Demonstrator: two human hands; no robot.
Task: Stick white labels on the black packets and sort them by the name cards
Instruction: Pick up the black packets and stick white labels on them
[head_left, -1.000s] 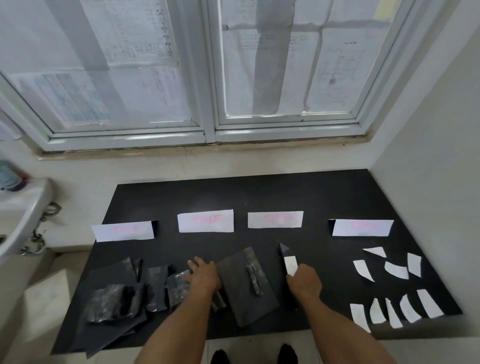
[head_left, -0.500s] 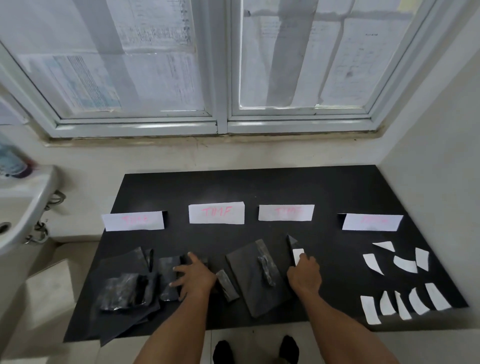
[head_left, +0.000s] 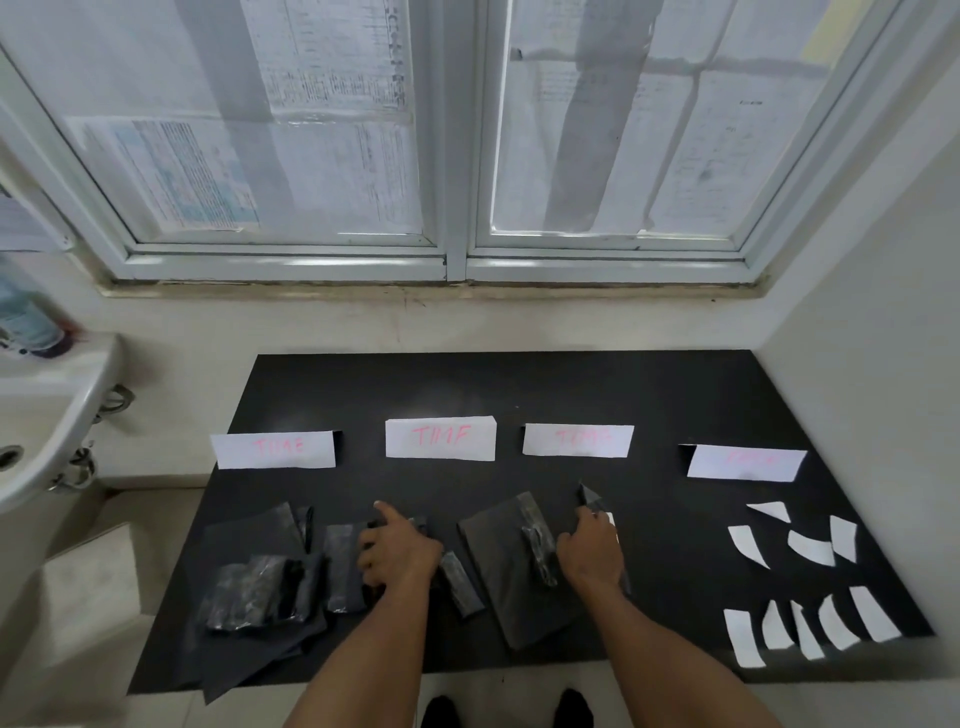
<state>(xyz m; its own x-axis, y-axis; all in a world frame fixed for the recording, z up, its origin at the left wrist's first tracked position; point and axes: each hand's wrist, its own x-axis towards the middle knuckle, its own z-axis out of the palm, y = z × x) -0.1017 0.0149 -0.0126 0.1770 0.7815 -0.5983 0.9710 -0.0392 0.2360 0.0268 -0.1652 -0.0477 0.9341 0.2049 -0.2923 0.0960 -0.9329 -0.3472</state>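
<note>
Since the moment before, my right hand (head_left: 592, 551) has slid forward over the white label (head_left: 612, 519), so only a sliver of white shows past my knuckles. That label sits on a black packet (head_left: 589, 496) whose pointed tip pokes out ahead of my forefinger, just below the third name card (head_left: 577, 440). My right fingers are stretched out and pressing down on it, not wrapped round anything.

My left hand (head_left: 397, 553) rests on the packets at the middle left, thumb reaching forward, fingers bent down over a shiny packet (head_left: 340, 569). I cannot tell whether they grip it or only lean on it. Another packet (head_left: 460, 582) lies tilted just beside my left wrist, and one more (head_left: 537, 551) lies on a large black sheet (head_left: 498, 577) between my hands. A heap of packets (head_left: 254, 587) sits at the far left of the black tabletop (head_left: 519, 395).

Pink handwriting on the first card (head_left: 272, 449) and the second card (head_left: 440, 438) reads "TIME" as far as I can make out. The third is fainter, and the fourth card (head_left: 746, 463) is too washed out to read.

Loose blank labels (head_left: 810, 548) lie scattered at the right, well apart from my hands. Printed sheets (head_left: 332, 104) cover the window, their text too small to read.
</note>
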